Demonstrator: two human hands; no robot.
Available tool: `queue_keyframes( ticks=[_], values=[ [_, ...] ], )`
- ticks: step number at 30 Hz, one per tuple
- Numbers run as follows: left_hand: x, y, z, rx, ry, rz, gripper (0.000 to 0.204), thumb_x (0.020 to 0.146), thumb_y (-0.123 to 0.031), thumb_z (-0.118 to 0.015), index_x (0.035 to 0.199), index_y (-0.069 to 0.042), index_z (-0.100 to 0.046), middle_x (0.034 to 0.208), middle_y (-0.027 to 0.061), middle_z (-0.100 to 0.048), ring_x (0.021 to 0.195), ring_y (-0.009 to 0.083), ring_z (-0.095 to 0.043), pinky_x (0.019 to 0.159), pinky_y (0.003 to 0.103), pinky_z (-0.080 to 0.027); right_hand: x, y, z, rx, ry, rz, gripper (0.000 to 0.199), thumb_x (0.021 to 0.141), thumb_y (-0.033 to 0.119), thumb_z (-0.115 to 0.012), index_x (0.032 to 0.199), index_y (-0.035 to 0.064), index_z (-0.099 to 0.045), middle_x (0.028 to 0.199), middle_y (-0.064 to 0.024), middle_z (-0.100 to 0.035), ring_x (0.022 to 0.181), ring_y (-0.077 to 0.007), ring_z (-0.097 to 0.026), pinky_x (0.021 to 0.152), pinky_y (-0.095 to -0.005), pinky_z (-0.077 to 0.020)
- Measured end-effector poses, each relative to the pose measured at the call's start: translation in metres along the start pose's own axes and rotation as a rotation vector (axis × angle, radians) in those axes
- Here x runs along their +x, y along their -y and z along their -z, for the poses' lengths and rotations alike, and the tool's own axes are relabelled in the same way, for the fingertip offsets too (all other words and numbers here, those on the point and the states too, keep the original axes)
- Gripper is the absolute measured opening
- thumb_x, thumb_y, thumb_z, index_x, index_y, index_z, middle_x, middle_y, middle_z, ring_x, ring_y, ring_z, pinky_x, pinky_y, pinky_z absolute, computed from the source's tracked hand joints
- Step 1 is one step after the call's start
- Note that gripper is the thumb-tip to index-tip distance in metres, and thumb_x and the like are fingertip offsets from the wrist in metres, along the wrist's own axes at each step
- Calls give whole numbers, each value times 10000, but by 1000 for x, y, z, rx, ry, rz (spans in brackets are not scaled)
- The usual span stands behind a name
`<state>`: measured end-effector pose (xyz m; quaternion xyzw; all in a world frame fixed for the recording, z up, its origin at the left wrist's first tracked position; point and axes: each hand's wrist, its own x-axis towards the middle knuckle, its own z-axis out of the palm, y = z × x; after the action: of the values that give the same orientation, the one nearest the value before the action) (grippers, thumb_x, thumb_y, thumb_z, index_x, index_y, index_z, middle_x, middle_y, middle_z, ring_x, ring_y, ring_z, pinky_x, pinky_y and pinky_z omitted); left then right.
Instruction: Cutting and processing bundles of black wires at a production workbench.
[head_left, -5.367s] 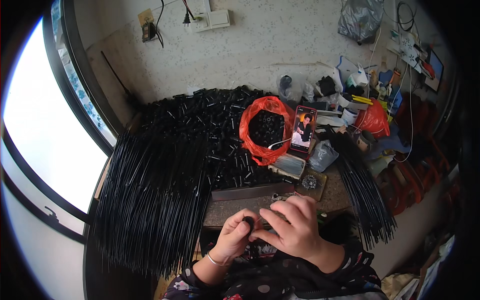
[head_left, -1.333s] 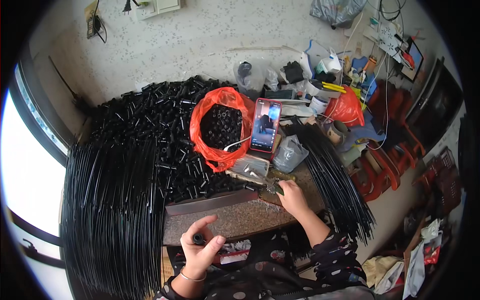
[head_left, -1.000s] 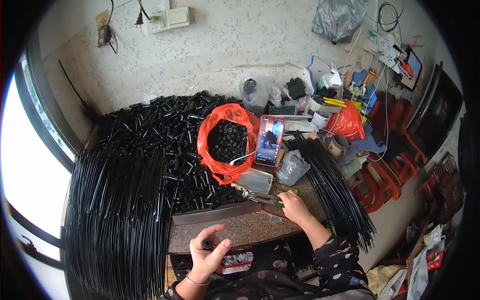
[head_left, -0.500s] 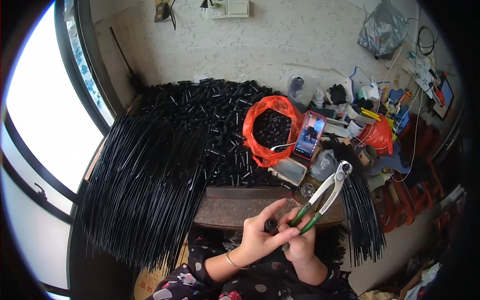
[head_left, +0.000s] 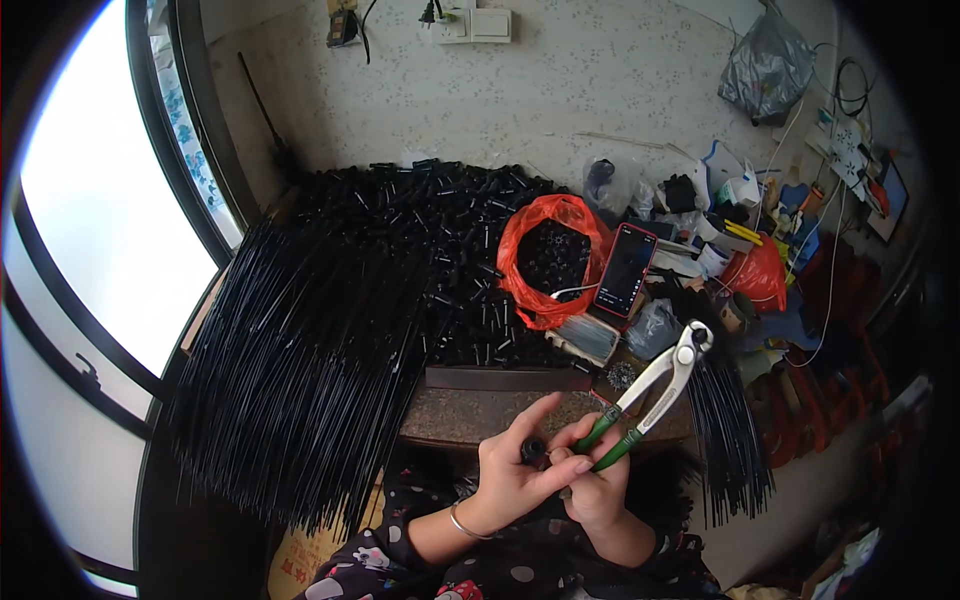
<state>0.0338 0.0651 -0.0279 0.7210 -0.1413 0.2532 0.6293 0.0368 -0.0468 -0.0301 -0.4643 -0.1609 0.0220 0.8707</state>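
Observation:
My right hand (head_left: 598, 492) is closed round the green handles of a pair of pincers (head_left: 668, 384), whose metal jaws point up and away over the bench edge. The handles stand apart. Close beside it on the left, my left hand (head_left: 503, 472) holds a short black tubular part (head_left: 533, 451), its round hollow end facing up. The left index finger is stretched out, and the left thumb reaches across to the right hand's fingers. What lies between the two hands' fingertips is hidden.
A heap of small black parts (head_left: 450, 240) covers the bench. Long black rods (head_left: 300, 390) overhang its left edge, with more rods (head_left: 732, 440) at right. Behind my hands are a red plastic bag (head_left: 512, 250), a phone (head_left: 627, 270) and a spiky metal piece (head_left: 621, 376).
The view has shifted slightly, so the bench appears a little further right. Both hands keep nearly the same pose and grip. The phone's screen has gone from a bright picture to dark.

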Motion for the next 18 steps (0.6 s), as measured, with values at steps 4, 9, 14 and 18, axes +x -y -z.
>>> queue_keyframes(
  ticks=[4, 9, 14, 18],
  values=[
    [3, -4, 4, 25, 49, -67, 702, 675, -249, -774, 1243, 8, -451, 613, 35, -506, 507, 85, -485, 492, 212, -407, 3, -7, -3, -274, -11, 309, 296, 766, -29, -647, 948, 28, -421, 843, -82, -543, 758, -106, -532, 673, -230, -454],
    [10, -1, 37, -220, 262, 93, 541, 764, -239, -681, 1206, 12, -495, 622, -32, -485, 558, 30, -415, 522, 173, -310, 4, 17, 14, -213, 107, -114, 157, 808, 4, -599, 884, 20, -462, 735, -53, -541, 635, -91, -516, 571, -219, -435],
    [19, 6, 65, -463, 23, 143, 630, 698, -265, -747, 1174, 61, -492, 578, -79, -406, 517, 18, -357, 484, 167, -257, -16, 40, 41, -652, 363, -791, 264, 890, 156, -529, 1101, -2, -542, 723, -44, -595, 609, -87, -574, 559, -220, -466],
    [24, 6, 59, -157, 163, 71, 566, 576, -261, -831, 1012, 22, -607, 542, -75, -411, 491, 12, -335, 451, 187, -218, -27, 32, 41, -774, 624, -733, 361, 889, 151, -534, 1215, 6, -478, 817, -53, -633, 671, -101, -599, 636, -233, -488]
  ],
)
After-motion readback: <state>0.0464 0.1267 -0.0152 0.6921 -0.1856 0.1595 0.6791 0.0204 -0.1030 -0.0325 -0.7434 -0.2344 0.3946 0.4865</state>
